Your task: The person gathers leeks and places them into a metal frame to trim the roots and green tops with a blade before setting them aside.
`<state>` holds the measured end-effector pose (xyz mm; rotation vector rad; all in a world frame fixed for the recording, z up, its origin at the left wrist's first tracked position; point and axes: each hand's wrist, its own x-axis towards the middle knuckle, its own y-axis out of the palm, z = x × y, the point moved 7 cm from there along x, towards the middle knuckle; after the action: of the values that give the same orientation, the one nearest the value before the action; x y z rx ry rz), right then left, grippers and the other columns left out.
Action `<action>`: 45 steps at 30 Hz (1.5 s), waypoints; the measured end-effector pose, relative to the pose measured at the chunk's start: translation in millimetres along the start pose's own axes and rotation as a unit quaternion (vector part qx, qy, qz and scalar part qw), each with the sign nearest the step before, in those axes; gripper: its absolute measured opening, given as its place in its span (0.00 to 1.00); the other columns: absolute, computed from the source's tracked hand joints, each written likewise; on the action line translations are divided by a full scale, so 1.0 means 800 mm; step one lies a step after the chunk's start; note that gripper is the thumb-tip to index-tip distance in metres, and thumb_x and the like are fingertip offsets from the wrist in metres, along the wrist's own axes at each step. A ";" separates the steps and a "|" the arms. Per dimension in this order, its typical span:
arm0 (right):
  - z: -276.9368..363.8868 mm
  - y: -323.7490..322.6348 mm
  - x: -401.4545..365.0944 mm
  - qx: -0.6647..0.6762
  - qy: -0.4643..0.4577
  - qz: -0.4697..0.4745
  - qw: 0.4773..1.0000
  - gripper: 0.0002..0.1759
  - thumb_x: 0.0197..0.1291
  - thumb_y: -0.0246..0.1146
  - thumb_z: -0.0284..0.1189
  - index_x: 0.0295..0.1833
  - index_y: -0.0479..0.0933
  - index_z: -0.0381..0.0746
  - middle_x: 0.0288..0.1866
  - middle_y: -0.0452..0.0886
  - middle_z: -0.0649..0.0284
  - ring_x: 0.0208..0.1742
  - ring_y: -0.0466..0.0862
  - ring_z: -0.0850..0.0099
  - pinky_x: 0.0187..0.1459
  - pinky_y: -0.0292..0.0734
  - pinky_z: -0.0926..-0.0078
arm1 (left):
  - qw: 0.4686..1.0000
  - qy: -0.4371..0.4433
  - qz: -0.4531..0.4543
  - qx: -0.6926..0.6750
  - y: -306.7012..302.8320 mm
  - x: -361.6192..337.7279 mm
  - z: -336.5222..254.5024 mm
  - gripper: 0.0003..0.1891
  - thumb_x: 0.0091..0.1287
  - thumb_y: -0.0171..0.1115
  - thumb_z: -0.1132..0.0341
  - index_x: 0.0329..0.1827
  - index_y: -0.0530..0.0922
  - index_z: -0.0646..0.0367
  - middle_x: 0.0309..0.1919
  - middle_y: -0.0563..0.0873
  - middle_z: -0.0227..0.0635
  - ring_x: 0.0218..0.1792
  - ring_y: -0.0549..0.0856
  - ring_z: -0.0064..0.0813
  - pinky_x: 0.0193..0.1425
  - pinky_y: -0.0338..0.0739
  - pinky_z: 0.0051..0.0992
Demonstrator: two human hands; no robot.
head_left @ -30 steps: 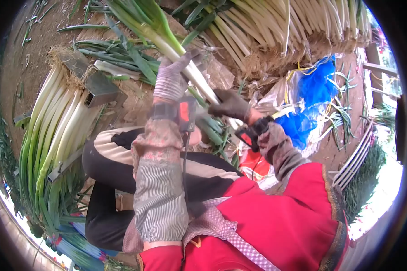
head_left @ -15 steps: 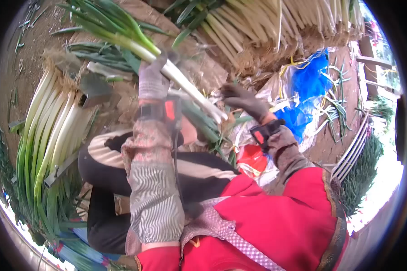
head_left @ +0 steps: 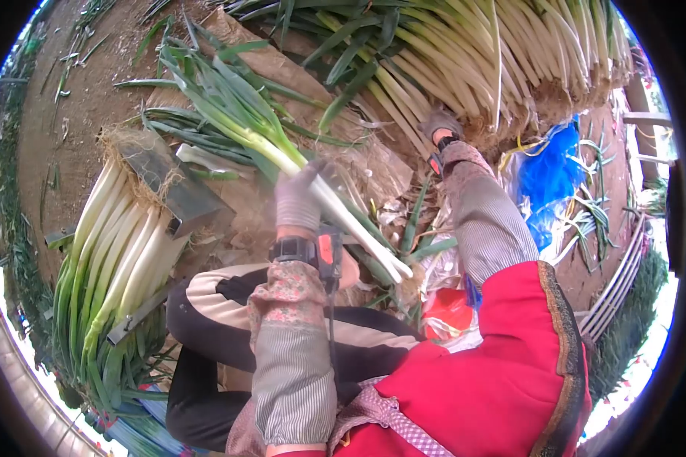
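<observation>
My left hand (head_left: 299, 199), in a light glove, is wrapped round a few long green onions (head_left: 347, 217). Their white ends point down to the right and their green leaves spread up to the left. My right hand (head_left: 440, 122), in a dark glove, is stretched out to the big pile of green onions (head_left: 465, 61) at the top. It is at the white stalks along the pile's near edge. The small, blurred fingers do not show whether they grip a stalk.
Left of my knee, a bundle of green onions (head_left: 118, 244) lies in a metal holder (head_left: 179, 186), roots upward. Blue plastic (head_left: 550, 190) and a red plastic piece (head_left: 447, 312) lie to the right. A metal rack (head_left: 613, 278) stands far right. Loose leaves (head_left: 198, 141) are scattered on the ground.
My right hand has moved up from beside the held onions' white ends to the pile. My left hand still holds its onions, and now sits lower and further right in view.
</observation>
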<state>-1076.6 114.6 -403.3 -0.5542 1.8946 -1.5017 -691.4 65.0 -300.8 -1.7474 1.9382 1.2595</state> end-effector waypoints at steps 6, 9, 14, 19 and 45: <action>0.065 -0.035 -0.051 -0.042 -0.162 0.068 0.984 0.30 0.64 0.62 0.32 0.67 0.70 0.28 0.48 0.89 0.43 0.50 0.91 0.51 0.50 0.85 0.51 | 0.999 -0.023 -0.024 0.020 0.005 0.000 0.013 0.18 0.72 0.56 0.79 0.63 0.67 0.61 0.48 0.85 0.50 0.45 0.89 0.45 0.49 0.90 0.51; 0.070 -0.074 -0.085 -0.012 -0.160 0.032 0.987 0.24 0.61 0.62 0.32 0.60 0.73 0.29 0.44 0.88 0.41 0.48 0.91 0.52 0.48 0.85 0.55 | 0.998 -0.034 -0.018 0.055 0.009 0.005 0.021 0.18 0.71 0.57 0.80 0.63 0.66 0.61 0.48 0.85 0.51 0.43 0.90 0.46 0.47 0.91 0.50; 0.071 -0.136 -0.102 0.007 -0.158 0.045 0.986 0.23 0.58 0.62 0.35 0.56 0.80 0.33 0.47 0.88 0.45 0.50 0.90 0.50 0.50 0.85 0.54 | 0.995 -0.067 -0.034 0.064 0.017 -0.006 0.027 0.18 0.71 0.56 0.79 0.62 0.66 0.62 0.48 0.86 0.52 0.42 0.90 0.46 0.45 0.91 0.49; 0.077 -0.149 -0.090 0.032 -0.163 0.153 0.974 0.28 0.53 0.66 0.47 0.51 0.86 0.37 0.51 0.88 0.44 0.49 0.89 0.48 0.51 0.83 0.54 | 0.997 -0.058 -0.020 0.043 0.012 -0.002 0.030 0.15 0.72 0.55 0.78 0.60 0.67 0.64 0.48 0.86 0.52 0.44 0.90 0.47 0.47 0.91 0.51; -0.027 -0.182 -0.492 0.309 -0.440 0.185 0.823 0.09 0.67 0.62 0.29 0.50 0.78 0.39 0.49 0.80 0.50 0.45 0.85 0.51 0.42 0.81 0.60 | 0.981 -0.174 0.080 0.034 0.061 -0.028 0.107 0.18 0.74 0.62 0.71 0.64 0.74 0.61 0.48 0.86 0.43 0.46 0.88 0.44 0.52 0.87 0.43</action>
<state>-826.4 359.2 -170.8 -0.4177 0.6847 -1.1796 -760.2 137.2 -315.6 -1.2585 1.9146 1.4229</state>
